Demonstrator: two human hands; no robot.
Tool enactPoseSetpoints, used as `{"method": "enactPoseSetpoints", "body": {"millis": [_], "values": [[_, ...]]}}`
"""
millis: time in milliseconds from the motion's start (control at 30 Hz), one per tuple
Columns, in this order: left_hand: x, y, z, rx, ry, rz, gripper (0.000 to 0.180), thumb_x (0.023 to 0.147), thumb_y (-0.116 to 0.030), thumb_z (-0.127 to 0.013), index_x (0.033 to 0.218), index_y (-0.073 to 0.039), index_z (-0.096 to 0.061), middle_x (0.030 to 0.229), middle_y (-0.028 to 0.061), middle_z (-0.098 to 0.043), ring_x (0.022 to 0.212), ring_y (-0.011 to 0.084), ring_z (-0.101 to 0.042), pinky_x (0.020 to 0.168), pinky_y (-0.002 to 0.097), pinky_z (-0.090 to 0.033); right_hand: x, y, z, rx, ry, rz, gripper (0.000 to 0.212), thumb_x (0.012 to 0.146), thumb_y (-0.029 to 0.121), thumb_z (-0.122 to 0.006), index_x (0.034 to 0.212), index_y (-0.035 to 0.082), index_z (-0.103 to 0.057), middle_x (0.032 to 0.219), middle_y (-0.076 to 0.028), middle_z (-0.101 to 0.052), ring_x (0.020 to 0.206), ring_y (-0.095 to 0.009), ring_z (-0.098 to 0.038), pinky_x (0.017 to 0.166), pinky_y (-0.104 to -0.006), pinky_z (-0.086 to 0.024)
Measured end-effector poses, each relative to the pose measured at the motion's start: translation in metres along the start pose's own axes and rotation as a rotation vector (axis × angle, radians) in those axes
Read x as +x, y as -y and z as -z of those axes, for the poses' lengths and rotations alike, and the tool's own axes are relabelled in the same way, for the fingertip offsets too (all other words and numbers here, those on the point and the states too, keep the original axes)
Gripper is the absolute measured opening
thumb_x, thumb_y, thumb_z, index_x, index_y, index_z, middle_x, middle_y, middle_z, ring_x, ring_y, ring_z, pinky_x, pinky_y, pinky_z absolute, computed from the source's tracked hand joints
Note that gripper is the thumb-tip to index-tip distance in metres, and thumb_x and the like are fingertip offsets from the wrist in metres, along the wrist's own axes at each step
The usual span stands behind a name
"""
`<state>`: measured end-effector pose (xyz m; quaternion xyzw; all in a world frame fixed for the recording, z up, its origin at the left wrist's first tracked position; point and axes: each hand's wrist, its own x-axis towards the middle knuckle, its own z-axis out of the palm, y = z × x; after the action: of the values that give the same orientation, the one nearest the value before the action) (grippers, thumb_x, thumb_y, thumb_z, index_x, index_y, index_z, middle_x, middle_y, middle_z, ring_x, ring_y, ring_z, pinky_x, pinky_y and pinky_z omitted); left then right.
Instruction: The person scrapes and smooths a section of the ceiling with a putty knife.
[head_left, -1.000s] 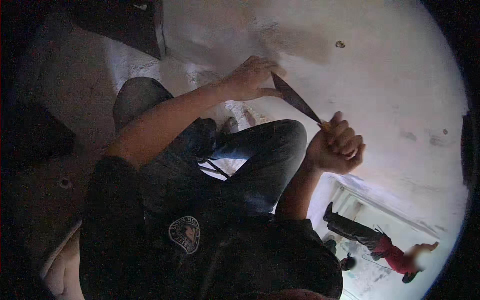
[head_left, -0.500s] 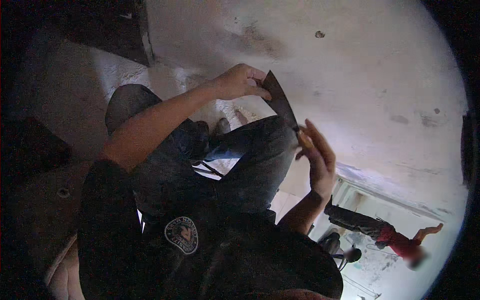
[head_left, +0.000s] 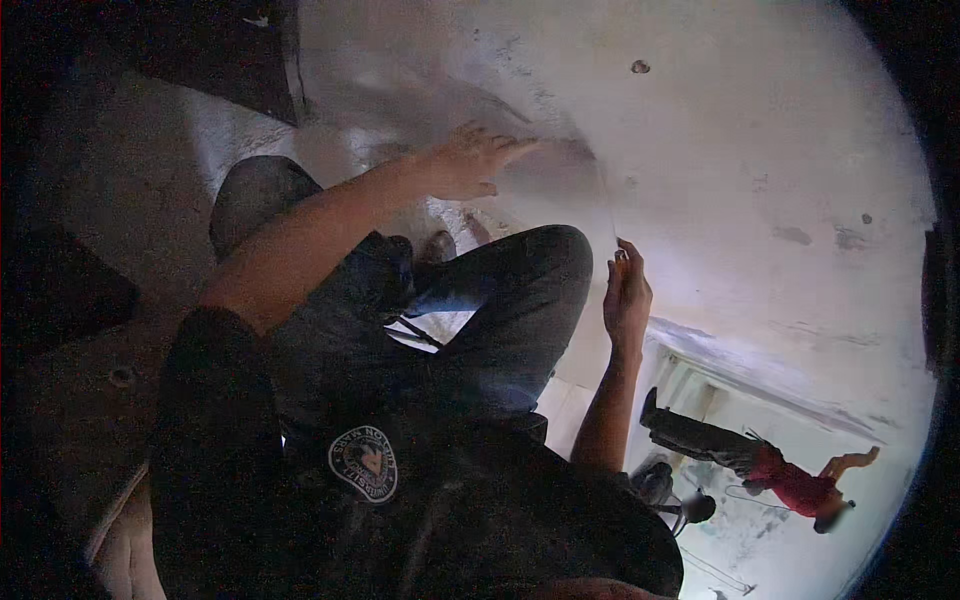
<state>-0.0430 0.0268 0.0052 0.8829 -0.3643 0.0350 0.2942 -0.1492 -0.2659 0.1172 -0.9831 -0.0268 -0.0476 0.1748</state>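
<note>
My right hand [head_left: 628, 290] is closed round the handle of a broad-bladed putty knife, the handle mostly hidden by the fingers. The thin blade [head_left: 596, 180] extends up from that hand in front of the pale wall and is hard to make out against it. My left hand [head_left: 465, 165] is stretched out with its fingers apart and a little blurred. Its fingertips come close to the far end of the blade; whether they touch it I cannot tell.
The pale, stained wall [head_left: 760, 150] fills the upper right. My bent knees [head_left: 540, 260] lie below my hands. A dark panel [head_left: 220, 60] stands at upper left. At lower right are a person in red [head_left: 795, 485] and another dark figure [head_left: 665, 490].
The blade has turned from a dark broad face to a faint, pale shape. My left hand has let go of it and opened. My right hand has moved slightly, its fingers drawing together.
</note>
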Motion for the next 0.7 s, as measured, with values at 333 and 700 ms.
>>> {"method": "enactPoseSetpoints", "body": {"millis": [333, 700], "values": [[-0.005, 0.029, -0.001, 0.146, 0.14, 0.093, 0.064, 0.091, -0.036, -0.062, 0.145, -0.013, -0.036, 0.14, 0.0185, -0.047, 0.133, 0.0349, -0.041, 0.112, 0.0501, -0.028, 0.018, -0.014, 0.01, -0.267, -0.173, 0.567, 0.022, 0.09, 0.015, -0.064, 0.112, 0.012, -0.063, 0.084, -0.005, -0.066, 0.065, -0.022, -0.058, 0.067, -0.0331, -0.043], [-0.007, 0.026, 0.023, 0.098, 0.366, 0.223, 0.067, 0.089, -0.03, -0.064, 0.146, -0.01, -0.034, 0.142, 0.0189, -0.045, 0.132, 0.0349, -0.042, 0.112, 0.0491, -0.029, 0.041, -0.033, -0.004, -0.435, -0.196, 0.65, 0.019, 0.087, 0.022, -0.069, 0.104, 0.016, -0.063, 0.077, 0.001, -0.065, 0.063, -0.016, -0.059, 0.065, -0.0332, -0.038]]}}
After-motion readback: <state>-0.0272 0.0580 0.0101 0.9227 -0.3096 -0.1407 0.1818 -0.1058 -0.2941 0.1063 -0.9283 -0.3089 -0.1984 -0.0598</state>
